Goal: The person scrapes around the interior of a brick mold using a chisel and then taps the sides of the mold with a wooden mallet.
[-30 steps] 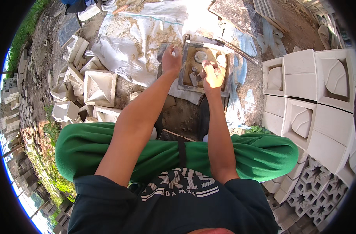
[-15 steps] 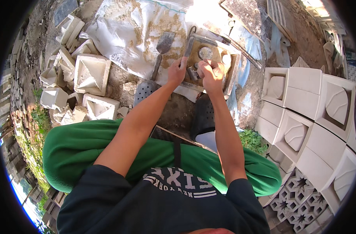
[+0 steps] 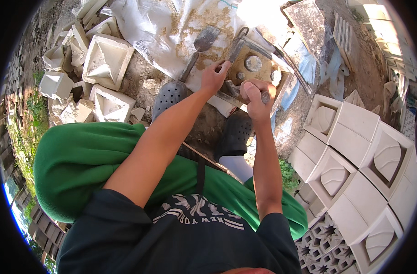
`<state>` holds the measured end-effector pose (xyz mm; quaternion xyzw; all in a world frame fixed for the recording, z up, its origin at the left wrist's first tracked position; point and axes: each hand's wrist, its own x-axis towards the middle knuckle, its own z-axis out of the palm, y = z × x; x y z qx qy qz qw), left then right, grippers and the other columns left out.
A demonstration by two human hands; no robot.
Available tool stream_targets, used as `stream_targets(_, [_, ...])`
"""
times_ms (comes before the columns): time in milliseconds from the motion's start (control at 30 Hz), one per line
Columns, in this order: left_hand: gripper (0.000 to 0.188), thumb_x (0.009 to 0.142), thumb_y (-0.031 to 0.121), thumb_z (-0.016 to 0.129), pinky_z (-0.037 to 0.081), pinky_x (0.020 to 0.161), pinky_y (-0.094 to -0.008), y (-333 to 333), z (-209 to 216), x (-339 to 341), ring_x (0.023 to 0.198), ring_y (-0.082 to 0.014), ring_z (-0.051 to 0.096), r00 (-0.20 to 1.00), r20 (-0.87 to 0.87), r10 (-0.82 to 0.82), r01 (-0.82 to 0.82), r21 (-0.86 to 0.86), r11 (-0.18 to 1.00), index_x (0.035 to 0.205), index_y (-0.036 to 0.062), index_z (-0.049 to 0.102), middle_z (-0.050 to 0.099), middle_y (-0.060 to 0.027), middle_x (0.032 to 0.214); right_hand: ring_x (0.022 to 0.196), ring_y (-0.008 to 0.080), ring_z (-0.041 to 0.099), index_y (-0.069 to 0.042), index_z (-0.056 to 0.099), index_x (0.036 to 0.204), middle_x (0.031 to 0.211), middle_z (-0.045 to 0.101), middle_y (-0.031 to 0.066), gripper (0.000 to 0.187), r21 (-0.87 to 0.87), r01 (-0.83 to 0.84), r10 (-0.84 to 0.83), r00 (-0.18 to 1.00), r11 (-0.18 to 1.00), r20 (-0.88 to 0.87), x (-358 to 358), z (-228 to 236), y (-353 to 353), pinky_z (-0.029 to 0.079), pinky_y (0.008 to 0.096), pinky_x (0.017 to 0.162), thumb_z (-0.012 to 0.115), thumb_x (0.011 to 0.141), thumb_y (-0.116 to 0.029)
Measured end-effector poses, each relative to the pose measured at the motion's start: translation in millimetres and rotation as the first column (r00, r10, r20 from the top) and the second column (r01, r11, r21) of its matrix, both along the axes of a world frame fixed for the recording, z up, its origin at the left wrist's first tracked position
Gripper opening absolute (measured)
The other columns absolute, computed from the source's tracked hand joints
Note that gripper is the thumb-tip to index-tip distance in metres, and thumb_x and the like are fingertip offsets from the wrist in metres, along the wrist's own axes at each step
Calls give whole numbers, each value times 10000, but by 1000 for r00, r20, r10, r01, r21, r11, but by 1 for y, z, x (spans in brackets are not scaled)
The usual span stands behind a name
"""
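My right hand point(image 3: 257, 98) is closed around the handle of a small hammer point(image 3: 232, 87), its metal head over the near side of a rectangular mould frame point(image 3: 236, 49). At the frame's left near corner, my left hand point(image 3: 214, 77) has its fingers closed on the edge bar. Sandy tan material fills the frame, with a round grey disc point(image 3: 253, 63), a smaller disc point(image 3: 240, 75) and a pale round piece point(image 3: 276, 76) on it. Left of the frame, a flat trowel point(image 3: 206, 38) lies on a dusty white sheet point(image 3: 158, 41).
Broken cast blocks point(image 3: 107, 61) are heaped on the left. Stacked pale relief blocks point(image 3: 354, 132) stand at the right, above star-patterned lattice blocks point(image 3: 325, 244). Long bars point(image 3: 293, 68) lie right of the frame. My clogs point(image 3: 168, 98) are close to its near edge.
The view has shifted, so the frame sits slightly further right and the right-hand blocks lower. My right hand has turned a little with the hammer; my left hand stays at the frame's corner.
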<state>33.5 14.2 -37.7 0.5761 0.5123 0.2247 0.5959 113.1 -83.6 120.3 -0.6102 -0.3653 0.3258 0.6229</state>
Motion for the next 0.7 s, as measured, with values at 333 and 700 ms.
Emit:
stream_targets(333, [524, 962, 485, 448, 463, 747, -447, -1, 1, 0, 856, -429, 608, 975, -218, 48, -42, 36, 998, 947, 14, 676, 661, -226, 868, 475, 105, 313, -45, 448, 595, 517, 361, -5, 389, 171, 361, -320, 920, 917, -228, -5, -15, 18, 275, 283, 464, 550, 950, -166])
stream_targets(700, [475, 929, 461, 526, 450, 656, -406, 0, 2, 4, 670, -332, 598, 971, -204, 125, -108, 92, 990, 827, 18, 663, 630, -179, 708, 443, 108, 266, -85, 312, 552, 488, 305, 25, 351, 52, 176, -170, 981, 983, -92, -11, -12, 2, 232, 292, 445, 434, 882, -95])
